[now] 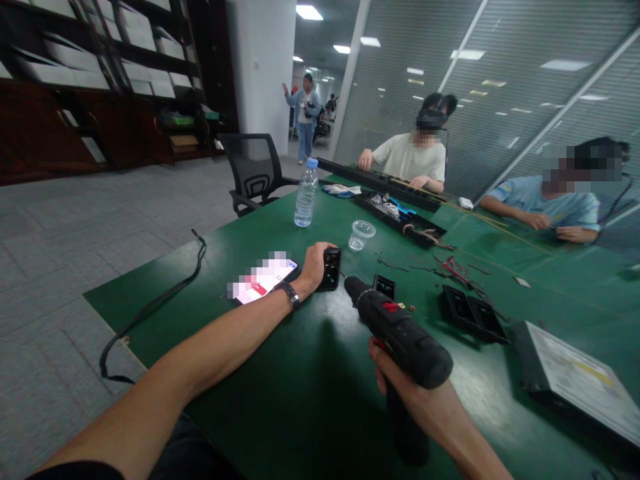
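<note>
My right hand (400, 373) is wrapped round the grip of a black cordless drill (400, 330). The drill's bit points left, toward a small black plastic housing (331, 269). That housing stands on edge on the green table, and my left hand (314, 265) grips it from the left with its fingers over the top. Whether the bit touches the housing I cannot tell. A second small black housing (385, 287) lies just beyond the drill's chuck, with tiny loose parts near it. Left of my left wrist lies a lit phone (265, 280).
A water bottle (307, 193) and a clear plastic cup (361, 236) stand farther back. To the right are a black two-part frame (473, 313), a metal-cased box (575, 380) and scattered wires (457, 270). Two people sit across the table (280, 373). A black strap (150, 307) hangs over the left edge.
</note>
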`<state>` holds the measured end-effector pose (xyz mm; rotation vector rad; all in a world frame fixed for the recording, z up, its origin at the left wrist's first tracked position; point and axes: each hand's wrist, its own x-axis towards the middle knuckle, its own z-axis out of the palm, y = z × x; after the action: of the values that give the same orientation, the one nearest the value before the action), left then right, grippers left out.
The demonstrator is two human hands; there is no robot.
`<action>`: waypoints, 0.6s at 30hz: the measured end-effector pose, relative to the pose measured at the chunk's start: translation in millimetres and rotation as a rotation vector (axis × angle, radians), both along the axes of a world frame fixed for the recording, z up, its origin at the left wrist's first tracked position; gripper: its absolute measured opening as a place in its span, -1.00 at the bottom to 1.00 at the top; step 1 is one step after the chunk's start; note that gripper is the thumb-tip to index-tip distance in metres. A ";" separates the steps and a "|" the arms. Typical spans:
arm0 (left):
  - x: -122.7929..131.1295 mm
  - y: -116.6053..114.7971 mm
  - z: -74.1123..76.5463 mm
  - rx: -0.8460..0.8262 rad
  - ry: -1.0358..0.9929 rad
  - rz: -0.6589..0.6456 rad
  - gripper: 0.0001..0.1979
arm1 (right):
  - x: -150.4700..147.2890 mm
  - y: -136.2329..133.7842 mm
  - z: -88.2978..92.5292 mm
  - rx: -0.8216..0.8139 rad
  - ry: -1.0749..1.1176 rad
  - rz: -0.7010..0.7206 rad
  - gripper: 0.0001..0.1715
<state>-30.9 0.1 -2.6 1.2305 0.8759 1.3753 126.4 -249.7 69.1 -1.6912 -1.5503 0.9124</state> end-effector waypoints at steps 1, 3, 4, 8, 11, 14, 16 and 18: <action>0.2 0.2 -0.1 -0.002 0.000 -0.002 -0.52 | -0.3 0.5 0.3 0.006 0.001 0.000 -0.58; 0.5 0.9 -0.6 -0.002 -0.001 -0.003 -0.52 | -1.0 1.5 1.1 0.019 0.002 0.004 -0.63; 0.6 1.1 -0.8 -0.001 -0.002 -0.003 -0.51 | -1.2 1.9 1.4 0.025 0.003 0.006 -0.64; 0.5 1.4 -1.1 0.000 -0.001 0.007 -0.52 | -1.2 1.3 2.2 0.038 0.013 0.011 -0.57; 0.5 0.2 0.5 -0.008 -0.002 0.014 -0.52 | -1.3 0.6 3.6 0.023 0.009 0.022 -0.53; 0.8 -1.3 2.7 -0.020 -0.007 0.016 -0.53 | -2.9 1.1 5.4 0.011 0.018 0.002 -0.64; 0.8 -1.9 3.7 -0.028 -0.009 0.012 -0.53 | -4.3 1.8 6.5 0.023 0.027 -0.020 -0.67; 0.6 -2.1 4.1 -0.033 -0.006 0.008 -0.53 | -5.4 1.9 7.1 0.031 0.032 -0.016 -0.67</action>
<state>-30.4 -2.1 1.5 1.1982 0.8964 1.3652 121.0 -247.8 76.3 -1.6575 -1.5205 0.8986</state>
